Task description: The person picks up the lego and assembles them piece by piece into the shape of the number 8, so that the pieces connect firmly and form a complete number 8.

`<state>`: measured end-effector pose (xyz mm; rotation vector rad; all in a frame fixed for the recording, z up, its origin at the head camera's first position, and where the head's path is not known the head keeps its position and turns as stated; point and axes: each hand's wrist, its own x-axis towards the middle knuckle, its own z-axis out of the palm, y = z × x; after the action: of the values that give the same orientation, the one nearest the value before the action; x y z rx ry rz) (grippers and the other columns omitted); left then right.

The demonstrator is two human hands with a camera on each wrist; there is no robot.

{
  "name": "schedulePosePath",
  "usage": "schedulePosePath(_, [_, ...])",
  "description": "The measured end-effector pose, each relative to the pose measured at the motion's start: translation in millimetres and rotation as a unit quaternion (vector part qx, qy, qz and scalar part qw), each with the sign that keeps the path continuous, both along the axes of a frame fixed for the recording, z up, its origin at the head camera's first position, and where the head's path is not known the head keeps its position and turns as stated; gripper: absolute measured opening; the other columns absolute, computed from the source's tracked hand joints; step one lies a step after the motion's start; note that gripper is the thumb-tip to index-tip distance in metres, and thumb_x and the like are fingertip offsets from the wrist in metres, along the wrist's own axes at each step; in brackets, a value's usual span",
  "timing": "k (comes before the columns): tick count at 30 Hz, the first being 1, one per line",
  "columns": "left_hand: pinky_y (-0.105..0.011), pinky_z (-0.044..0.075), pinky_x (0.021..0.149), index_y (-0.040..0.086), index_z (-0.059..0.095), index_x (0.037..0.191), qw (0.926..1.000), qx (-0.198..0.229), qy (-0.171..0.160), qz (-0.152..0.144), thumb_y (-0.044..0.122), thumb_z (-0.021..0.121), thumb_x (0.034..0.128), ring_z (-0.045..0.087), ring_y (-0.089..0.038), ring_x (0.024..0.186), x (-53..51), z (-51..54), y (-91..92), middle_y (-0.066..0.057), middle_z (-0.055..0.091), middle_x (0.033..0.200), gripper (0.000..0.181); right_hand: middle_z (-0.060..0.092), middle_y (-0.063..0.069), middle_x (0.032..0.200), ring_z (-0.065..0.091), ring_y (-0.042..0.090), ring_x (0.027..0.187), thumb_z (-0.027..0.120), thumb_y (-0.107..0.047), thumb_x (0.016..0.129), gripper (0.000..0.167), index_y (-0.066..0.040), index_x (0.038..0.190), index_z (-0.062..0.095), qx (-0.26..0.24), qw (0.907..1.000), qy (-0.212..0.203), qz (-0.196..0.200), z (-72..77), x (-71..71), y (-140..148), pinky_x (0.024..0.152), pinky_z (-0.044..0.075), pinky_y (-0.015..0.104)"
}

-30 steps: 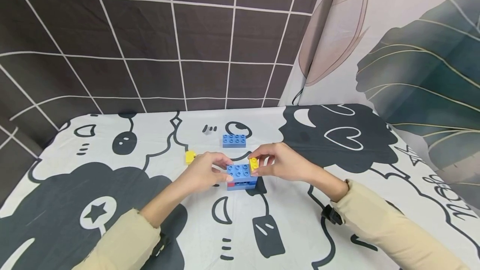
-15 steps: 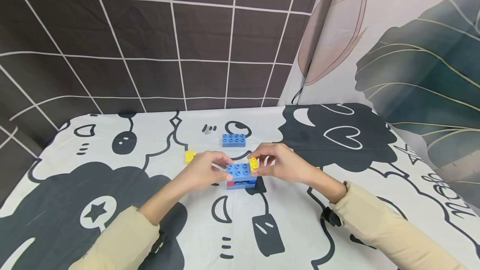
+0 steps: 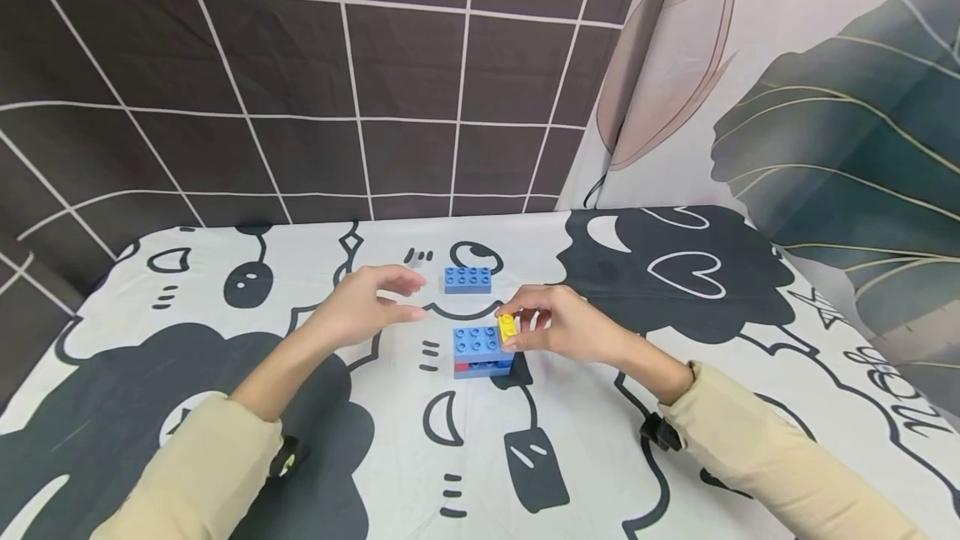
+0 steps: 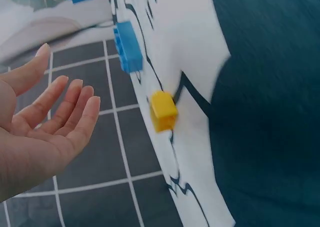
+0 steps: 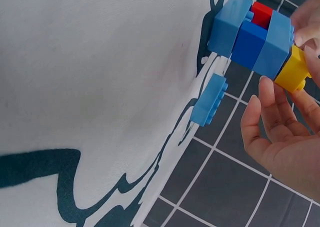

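My right hand point(image 3: 551, 323) pinches a small yellow toy brick point(image 3: 507, 327) between thumb and fingers, at the right end of the top of a brick stack point(image 3: 478, 344). In the right wrist view the stack shows a light blue brick point(image 5: 231, 26), then a red brick point(image 5: 261, 14) beside a dark blue brick point(image 5: 248, 44), then another light blue brick point(image 5: 274, 47). My left hand point(image 3: 367, 307) is off the stack to its upper left, fingers apart and holding nothing. A second yellow brick point(image 4: 164, 111) lies on the cloth near it, hidden by that hand in the head view.
Behind the stack, a loose blue brick point(image 3: 468, 280) lies on the black-and-white patterned cloth point(image 3: 405, 473). A dark grid-patterned backdrop point(image 3: 300, 65) rises beyond the table's far edge, with a leaf-print curtain point(image 3: 847, 148) at the right.
My left hand has let go of the stack's left side and moved up and left, over the loose yellow brick. The right hand keeps its pinch in the same spot.
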<state>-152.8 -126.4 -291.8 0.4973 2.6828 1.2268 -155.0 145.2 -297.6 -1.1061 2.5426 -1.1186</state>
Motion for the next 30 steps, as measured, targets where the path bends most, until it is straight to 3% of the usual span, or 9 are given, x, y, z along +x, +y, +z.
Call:
schedulePosePath(8, [-0.045,0.048,0.08,0.0,0.057,0.117,0.9983,-0.038,-0.023,0.038,0.016,0.069,0.0804,0.05,-0.035,0.109,-11.1,-12.4,-20.3,-0.02,0.057,0.116,0.042,0.061,0.0,0.085,0.055,0.014,0.073,0.076,-0.009,0.073,0.034,0.003,0.103,0.065,-0.003,1.0,-0.005,0.0,-0.2,0.4,0.8,0.064,0.049,0.028])
schedulePosePath(17, [-0.047,0.045,0.082,-0.002,0.057,0.116,0.9936,-0.075,-0.047,0.07,0.014,0.073,0.0753,0.051,-0.035,0.103,-20.3,-25.8,-30.3,-0.021,0.057,0.112,0.047,0.061,-0.001,0.086,0.055,0.013,0.073,0.076,-0.01,0.073,0.034,0.002,0.103,0.065,-0.001,1.0,-0.008,-0.002,-1.2,0.0,1.3,0.064,0.049,0.028])
schedulePosePath(22, [-0.043,0.046,0.076,-0.001,0.059,0.112,0.9918,-0.095,-0.048,0.072,0.014,0.072,0.076,0.054,-0.033,0.099,-23.2,-32.4,-31.7,-0.019,0.058,0.111,0.042,0.062,-0.001,0.086,0.055,0.013,0.073,0.076,-0.01,0.073,0.034,0.002,0.104,0.065,-0.003,0.9999,-0.011,-0.001,-1.4,0.2,1.4,0.064,0.049,0.028])
schedulePosePath(30, [-0.037,0.044,0.068,-0.003,0.062,0.106,0.9921,-0.105,-0.024,0.064,0.011,0.072,0.0747,0.051,-0.028,0.085,-22.4,-35.5,-29.5,-0.016,0.058,0.093,0.035,0.061,-0.001,0.084,0.055,0.015,0.073,0.076,-0.01,0.073,0.034,0.003,0.103,0.065,-0.002,0.9999,-0.01,-0.003,-0.2,0.3,1.2,0.063,0.049,0.028])
